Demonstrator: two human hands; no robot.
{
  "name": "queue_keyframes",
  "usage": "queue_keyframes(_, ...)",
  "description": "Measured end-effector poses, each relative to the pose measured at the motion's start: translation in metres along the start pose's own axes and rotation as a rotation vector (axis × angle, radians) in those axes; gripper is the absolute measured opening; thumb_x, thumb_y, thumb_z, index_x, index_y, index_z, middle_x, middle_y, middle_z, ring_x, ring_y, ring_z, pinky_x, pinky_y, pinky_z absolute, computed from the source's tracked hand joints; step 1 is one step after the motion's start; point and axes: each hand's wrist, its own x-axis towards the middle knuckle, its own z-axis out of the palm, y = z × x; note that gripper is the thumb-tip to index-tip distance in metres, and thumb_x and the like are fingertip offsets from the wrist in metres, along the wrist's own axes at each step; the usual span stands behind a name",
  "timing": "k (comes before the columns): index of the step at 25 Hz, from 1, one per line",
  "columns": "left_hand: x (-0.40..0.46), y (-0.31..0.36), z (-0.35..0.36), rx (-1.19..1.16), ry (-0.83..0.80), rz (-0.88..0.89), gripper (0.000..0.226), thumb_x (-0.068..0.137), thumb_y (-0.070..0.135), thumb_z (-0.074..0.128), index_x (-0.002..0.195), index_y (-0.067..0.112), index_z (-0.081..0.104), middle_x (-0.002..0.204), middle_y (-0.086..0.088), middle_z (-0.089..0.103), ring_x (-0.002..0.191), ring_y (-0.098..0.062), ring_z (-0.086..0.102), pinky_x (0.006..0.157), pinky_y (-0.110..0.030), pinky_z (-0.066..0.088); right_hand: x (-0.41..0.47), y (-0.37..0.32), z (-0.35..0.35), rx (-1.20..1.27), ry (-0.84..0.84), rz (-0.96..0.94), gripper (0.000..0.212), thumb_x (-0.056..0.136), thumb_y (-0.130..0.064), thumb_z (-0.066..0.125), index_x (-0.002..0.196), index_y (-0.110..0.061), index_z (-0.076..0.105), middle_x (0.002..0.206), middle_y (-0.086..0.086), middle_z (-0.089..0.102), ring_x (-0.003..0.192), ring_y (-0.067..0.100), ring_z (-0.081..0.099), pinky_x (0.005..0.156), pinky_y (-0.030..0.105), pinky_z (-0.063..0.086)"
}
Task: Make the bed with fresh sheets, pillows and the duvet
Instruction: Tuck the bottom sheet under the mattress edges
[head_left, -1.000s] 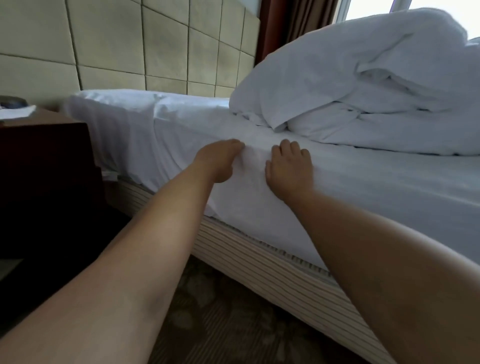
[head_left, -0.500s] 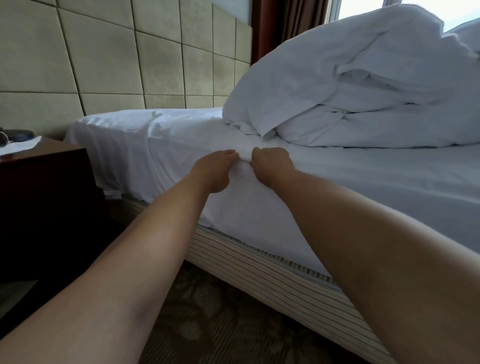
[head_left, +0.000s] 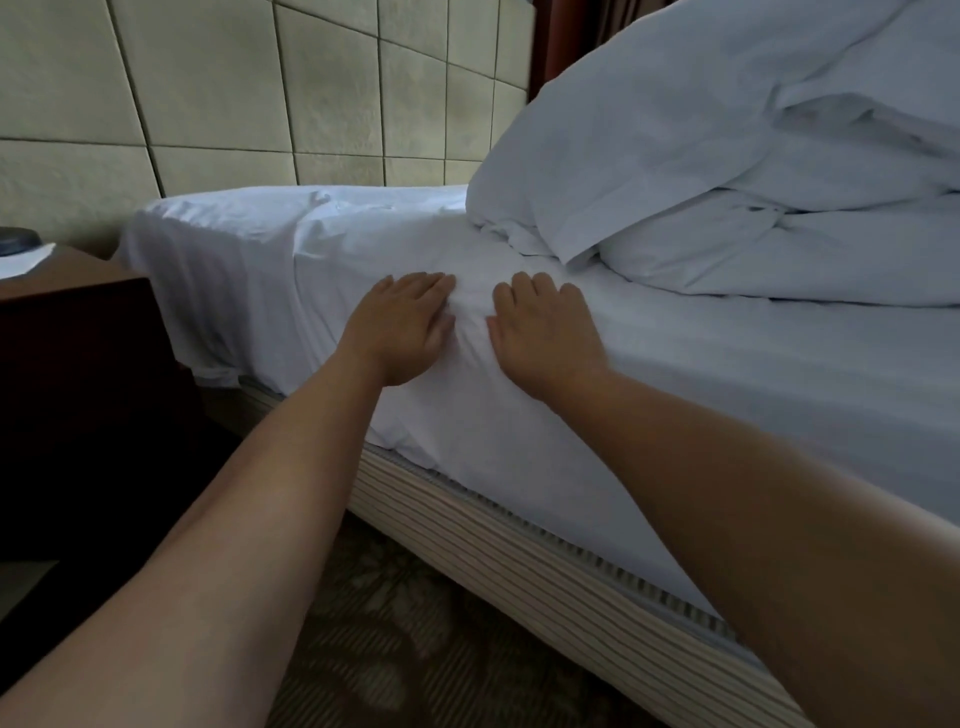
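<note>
The white sheet (head_left: 701, 395) covers the mattress top and hangs over the near side of the bed, its lower edge lying just above the striped bed base (head_left: 519, 551). Toward the head end, the sheet drapes loosely over the corner with vertical folds. A small ridge of bunched fabric stands up between the two hands at the mattress edge.

Left hand (head_left: 402, 327): palm down, fingers straight and close together, resting flat on the sheet, fingertips touching the left side of the ridge. Right hand (head_left: 545, 332): palm down, fingers straight and slightly spread, resting flat on the sheet, thumb against the right side of the ridge. Neither hand pinches the fabric. Both forearms are bare.

A bulky white duvet (head_left: 727, 156) is heaped on the mattress just beyond the right hand, folded over itself, one corner hanging down toward the sheet.

Behind the bed stands a padded panelled headboard (head_left: 234, 93). A dark wooden nightstand (head_left: 78, 338) stands beside the head end, at the left, carrying a white paper (head_left: 23, 260) and a dark object too cropped to identify. Patterned carpet (head_left: 415, 649) lies below the bed base.
</note>
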Motion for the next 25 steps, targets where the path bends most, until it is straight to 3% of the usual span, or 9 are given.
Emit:
queue_keyframes(3,0.009,-0.027,0.0,-0.028,-0.023,-0.039,0.062,0.092,0.039,0.022,0.147,0.012,0.034,0.153,-0.006,0.033,0.142,-0.021,0.027,0.117,-0.039,0.015,0.027,-0.03,0.01,0.07,-0.111,0.019,0.016,0.091,-0.023,0.047,0.097,-0.011,0.057,0.094,0.008,0.058,0.081,0.023,0.054,0.062,0.033,0.026)
queue_keyframes(6,0.028,-0.067,-0.008,-0.033,-0.153,-0.183,0.052,0.098,0.018,0.034,0.15,0.013,0.028,0.158,-0.003,0.021,0.145,-0.019,0.019,0.117,-0.032,0.012,0.057,-0.042,0.019,0.284,-0.158,0.1,0.025,0.099,-0.02,0.032,0.115,-0.008,0.047,0.114,0.01,0.052,0.099,0.026,0.051,0.069,0.033,0.026)
queue_keyframes(10,0.042,-0.084,-0.015,-0.08,-0.267,-0.34,0.062,0.093,0.001,0.037,0.151,0.017,0.021,0.159,0.0,0.014,0.146,-0.016,0.014,0.118,-0.026,0.01,0.084,-0.05,0.027,0.48,-0.243,0.056,0.033,0.1,-0.034,0.037,0.118,-0.008,0.046,0.117,0.009,0.051,0.102,0.025,0.052,0.07,0.033,0.028)
queue_keyframes(14,0.042,-0.079,-0.021,-0.067,-0.324,-0.39,0.073,0.087,-0.009,0.04,0.151,0.019,0.019,0.159,0.003,0.013,0.146,-0.013,0.012,0.118,-0.024,0.008,0.104,-0.049,0.035,0.642,-0.352,-0.018,0.028,0.098,-0.031,0.041,0.116,-0.01,0.048,0.117,0.008,0.054,0.102,0.024,0.054,0.071,0.031,0.031)
queue_keyframes(17,0.049,-0.096,-0.029,0.03,-0.388,-0.355,0.071,0.09,-0.006,0.041,0.151,0.026,0.022,0.159,0.008,0.012,0.146,-0.009,0.011,0.119,-0.032,0.009,0.124,-0.051,0.043,0.728,-0.422,-0.038,0.031,0.096,-0.035,0.043,0.114,-0.011,0.052,0.116,0.007,0.057,0.104,0.025,0.055,0.078,0.033,0.038)
queue_keyframes(21,0.057,-0.132,-0.04,0.142,-0.526,-0.357,0.069,0.095,0.016,0.054,0.152,0.028,0.017,0.159,0.012,0.01,0.146,-0.009,0.011,0.118,-0.039,0.005,0.152,-0.072,0.054,0.726,-0.456,-0.051,0.036,0.093,-0.04,0.047,0.115,-0.013,0.056,0.115,0.006,0.06,0.104,0.026,0.056,0.083,0.034,0.039)
queue_keyframes(25,0.061,-0.171,-0.035,0.248,-0.519,-0.301,0.081,0.09,0.024,0.063,0.153,0.024,0.012,0.16,0.007,0.009,0.146,-0.01,0.013,0.118,-0.041,0.006,0.174,-0.102,0.065,0.614,-0.389,-0.055,0.039,0.094,-0.039,0.043,0.118,-0.01,0.051,0.122,0.009,0.055,0.112,0.027,0.051,0.089,0.037,0.038)
